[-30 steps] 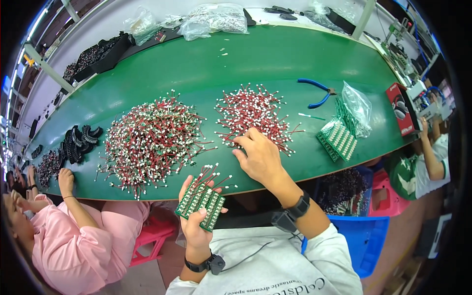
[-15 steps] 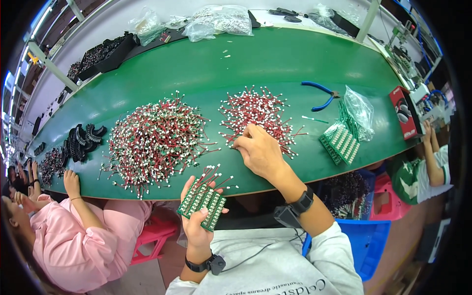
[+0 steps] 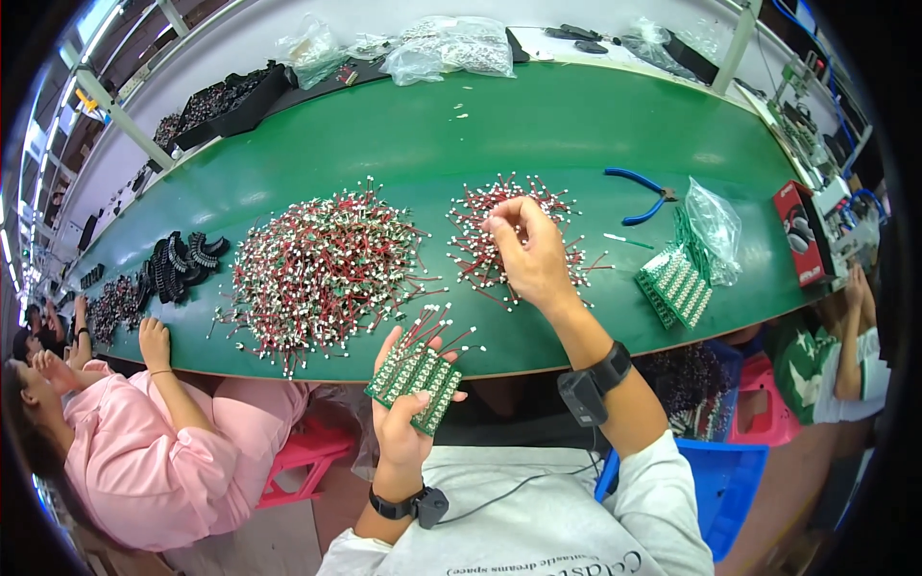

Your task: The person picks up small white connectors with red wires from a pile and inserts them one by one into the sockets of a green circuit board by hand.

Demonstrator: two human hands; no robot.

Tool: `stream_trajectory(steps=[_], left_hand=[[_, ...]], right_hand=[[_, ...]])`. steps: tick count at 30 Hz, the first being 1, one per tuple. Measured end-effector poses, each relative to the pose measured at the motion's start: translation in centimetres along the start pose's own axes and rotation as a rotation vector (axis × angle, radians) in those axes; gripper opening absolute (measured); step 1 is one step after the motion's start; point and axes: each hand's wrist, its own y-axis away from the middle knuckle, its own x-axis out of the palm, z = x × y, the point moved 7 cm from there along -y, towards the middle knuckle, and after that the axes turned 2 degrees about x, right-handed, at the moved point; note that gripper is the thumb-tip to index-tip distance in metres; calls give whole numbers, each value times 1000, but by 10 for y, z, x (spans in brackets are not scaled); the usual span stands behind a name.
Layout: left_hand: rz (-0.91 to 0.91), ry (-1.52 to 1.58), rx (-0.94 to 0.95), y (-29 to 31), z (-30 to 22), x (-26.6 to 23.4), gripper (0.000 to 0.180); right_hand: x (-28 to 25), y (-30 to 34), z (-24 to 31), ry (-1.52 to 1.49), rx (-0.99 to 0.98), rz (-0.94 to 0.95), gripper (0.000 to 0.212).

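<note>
A long green worktop (image 3: 403,144) curves across the view. On it, left of centre, lies the big heap (image 3: 322,269) of red-wired parts with white ends; right of it a smaller heap (image 3: 485,245) of the same parts. At the far edge sit clear bags (image 3: 451,46) and black trays (image 3: 226,101). A person in pink (image 3: 134,451) sits at the near left, one hand at the worktop edge, close to dark coiled pieces (image 3: 182,261). Near the right edge stand a red box (image 3: 802,230), a clear bag (image 3: 713,223) and a stack of green boards (image 3: 674,288), with blue pliers (image 3: 639,192) just beyond them.

The right hand (image 3: 528,254) is over the smaller heap, fingertips pinched narrow on a part raised a little above it. The left hand (image 3: 408,413) is off the near edge of the worktop, closed around a green board (image 3: 415,379) held tilted; several red wires stick up from the board's far side.
</note>
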Motion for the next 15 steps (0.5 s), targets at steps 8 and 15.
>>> stream_trajectory(steps=[8, 15], left_hand=[[-20, -24, 12, -1, 3, 3, 74], [-21, -31, 9, -3, 5, 7, 55]], right_hand=[[-2, 16, 26, -380, 70, 2, 6], [19, 116, 90, -180, 51, 450, 10]])
